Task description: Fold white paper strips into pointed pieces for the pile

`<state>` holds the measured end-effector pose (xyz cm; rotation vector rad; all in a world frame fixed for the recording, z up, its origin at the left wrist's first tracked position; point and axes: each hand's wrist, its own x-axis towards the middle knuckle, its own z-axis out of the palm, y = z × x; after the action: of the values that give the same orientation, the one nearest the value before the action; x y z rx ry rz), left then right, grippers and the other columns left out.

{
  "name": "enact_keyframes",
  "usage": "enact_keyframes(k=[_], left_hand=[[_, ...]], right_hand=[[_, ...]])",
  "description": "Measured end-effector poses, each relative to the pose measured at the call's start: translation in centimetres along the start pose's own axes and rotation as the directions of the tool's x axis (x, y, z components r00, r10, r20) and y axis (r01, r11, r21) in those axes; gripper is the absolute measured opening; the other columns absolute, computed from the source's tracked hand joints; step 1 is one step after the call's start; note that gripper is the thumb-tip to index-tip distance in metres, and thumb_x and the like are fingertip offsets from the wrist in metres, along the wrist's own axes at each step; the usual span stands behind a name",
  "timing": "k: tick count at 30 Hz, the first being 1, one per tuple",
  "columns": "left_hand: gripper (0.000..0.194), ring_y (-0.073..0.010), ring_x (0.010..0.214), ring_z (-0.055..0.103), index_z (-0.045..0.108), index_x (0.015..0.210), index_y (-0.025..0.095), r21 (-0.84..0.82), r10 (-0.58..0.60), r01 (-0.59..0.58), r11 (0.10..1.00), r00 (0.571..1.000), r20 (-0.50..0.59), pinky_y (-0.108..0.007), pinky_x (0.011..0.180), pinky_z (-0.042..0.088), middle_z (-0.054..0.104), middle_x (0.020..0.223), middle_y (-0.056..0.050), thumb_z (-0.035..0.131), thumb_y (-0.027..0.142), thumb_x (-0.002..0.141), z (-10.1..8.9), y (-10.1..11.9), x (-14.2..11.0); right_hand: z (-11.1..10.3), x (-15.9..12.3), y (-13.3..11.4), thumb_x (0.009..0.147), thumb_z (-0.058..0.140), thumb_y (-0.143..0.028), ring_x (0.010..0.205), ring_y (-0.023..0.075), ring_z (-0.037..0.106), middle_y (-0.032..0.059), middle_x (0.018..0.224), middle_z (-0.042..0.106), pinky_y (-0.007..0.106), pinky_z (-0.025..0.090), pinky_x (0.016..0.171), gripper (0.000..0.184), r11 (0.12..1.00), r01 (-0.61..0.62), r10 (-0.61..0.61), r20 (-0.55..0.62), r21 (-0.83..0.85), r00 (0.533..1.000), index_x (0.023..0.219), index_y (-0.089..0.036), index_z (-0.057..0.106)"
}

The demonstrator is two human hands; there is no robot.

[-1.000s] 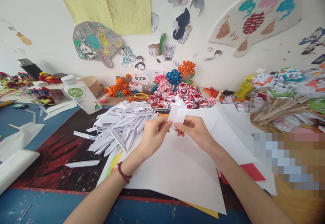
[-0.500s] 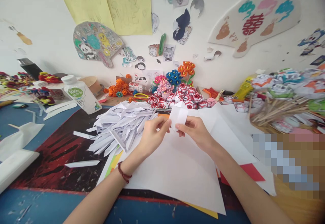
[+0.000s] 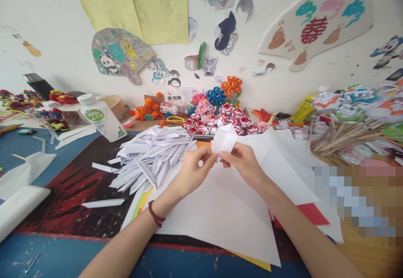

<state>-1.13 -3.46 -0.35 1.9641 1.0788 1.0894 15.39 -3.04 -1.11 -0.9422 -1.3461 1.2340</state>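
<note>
Reference item: the white bottle (image 3: 102, 120) with the green label, on the blue table (image 3: 75, 257). Directly above the bottle, on the wall (image 3: 252, 82): a fan-shaped piece (image 3: 121, 55) with a panda figure. Above and to the right of the bottle: yellow sheets (image 3: 162, 9) with faint line drawings. Right of the bottle, in order — orange flowers (image 3: 146, 109), blue flowers (image 3: 215, 97), red-and-white flowers (image 3: 229, 114). Far right of the bottle: a yellow packet (image 3: 301, 111), then a bundle of sticks (image 3: 343, 139). Left of and behind the bottle: a black object (image 3: 40, 87), type not determinable.
</note>
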Motion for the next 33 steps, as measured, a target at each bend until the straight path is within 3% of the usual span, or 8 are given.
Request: enact_keyframes(k=[6,16,19,21,23,26,29,33], left_hand=[[0.026,-0.0089,0.059,0.049,0.055,0.071,0.016,-0.04,0.015,-0.013,0.999,0.999,0.034,-0.02,0.057,0.037,0.057,0.064,0.001,0.049,0.033,0.09,-0.1,0.0,0.0],[0.021,-0.0117,0.07,0.055,0.057,0.083,0.017,0.055,0.019,-0.016,0.998,0.998,-0.056,-0.022,0.065,0.04,0.061,0.076,-0.001,0.043,0.029,0.092,-1.3,-0.2,0.4],[0.019,-0.0119,0.066,0.052,0.057,0.079,0.017,0.236,0.091,-0.104,0.966,0.994,0.064,-0.023,0.063,0.037,0.059,0.072,0.0,0.045,0.025,0.091,-2.4,-0.5,0.8],[0.02,-0.0123,0.068,0.052,0.056,0.076,0.017,0.297,0.143,-0.183,0.937,0.978,0.151,-0.023,0.063,0.036,0.059,0.073,-0.001,0.044,0.022,0.091,-2.9,-0.6,0.9],[0.02,-0.0127,0.07,0.052,0.056,0.076,0.017,0.31,0.167,-0.216,0.926,0.97,0.176,-0.023,0.064,0.036,0.06,0.076,-0.001,0.043,0.02,0.091,-3.1,-0.9,1.0],[0.018,-0.0131,0.068,0.051,0.055,0.076,0.017,0.326,0.137,-0.16,0.932,0.986,0.091,-0.024,0.063,0.034,0.059,0.074,-0.002,0.043,0.02,0.09,-3.0,-1.3,1.0],[0.018,-0.0128,0.065,0.049,0.054,0.076,0.017,0.344,0.097,-0.098,0.934,0.995,0.019,-0.024,0.061,0.033,0.058,0.072,-0.001,0.043,0.021,0.09,-2.9,-1.6,1.1],[0.02,-0.0129,0.067,0.05,0.052,0.074,0.017,0.352,0.105,-0.135,0.926,0.989,0.105,-0.024,0.061,0.035,0.057,0.073,-0.001,0.043,0.021,0.091,-2.8,-1.4,1.0]], right_hand=[[0.1,0.0,0.0,0.073,0.071,-0.034,0.052,0.0119,0.053,0.0015,0.064,0.062,0.027,0.041,0.05,0.021,1.0,0.007,-0.007,-0.06,0.003,0.998,0.074,-0.015,0.063],[-0.7,0.5,-0.3,0.074,0.071,-0.04,0.063,0.0153,0.058,0.006,0.076,0.066,0.028,0.045,0.057,0.028,1.0,-0.019,0.019,-0.011,-0.004,1.0,0.085,-0.014,0.067],[-1.6,0.9,-0.3,0.078,0.066,-0.043,0.081,0.0182,0.061,0.0057,0.092,0.067,0.029,0.047,0.067,0.04,0.998,0.049,-0.053,-0.12,-0.035,0.991,0.112,-0.021,0.061],[-2.1,1.0,-0.2,0.078,0.066,-0.042,0.091,0.0196,0.061,0.0047,0.096,0.067,0.029,0.046,0.074,0.042,0.983,0.091,-0.114,-0.143,-0.158,0.983,0.116,-0.024,0.06],[-2.4,1.0,0.1,0.076,0.068,-0.042,0.089,0.0208,0.06,0.0048,0.094,0.068,0.029,0.045,0.074,0.033,0.945,0.093,-0.129,-0.096,-0.314,0.987,0.102,-0.021,0.068],[-2.3,0.7,0.3,0.076,0.066,-0.042,0.074,0.0188,0.058,0.0038,0.081,0.068,0.029,0.043,0.066,0.027,0.898,0.061,-0.064,0.008,-0.436,0.998,0.081,-0.016,0.072],[-2.0,0.4,0.1,0.076,0.066,-0.044,0.067,0.0168,0.055,0.0024,0.072,0.064,0.028,0.043,0.063,0.029,0.901,0.033,0.054,0.187,-0.432,0.981,0.074,-0.015,0.07],[-1.4,0.1,-0.2,0.077,0.064,-0.046,0.066,0.0149,0.054,0.0031,0.073,0.062,0.026,0.043,0.06,0.033,0.94,-0.057,0.157,0.279,-0.335,0.947,0.081,-0.014,0.069]])
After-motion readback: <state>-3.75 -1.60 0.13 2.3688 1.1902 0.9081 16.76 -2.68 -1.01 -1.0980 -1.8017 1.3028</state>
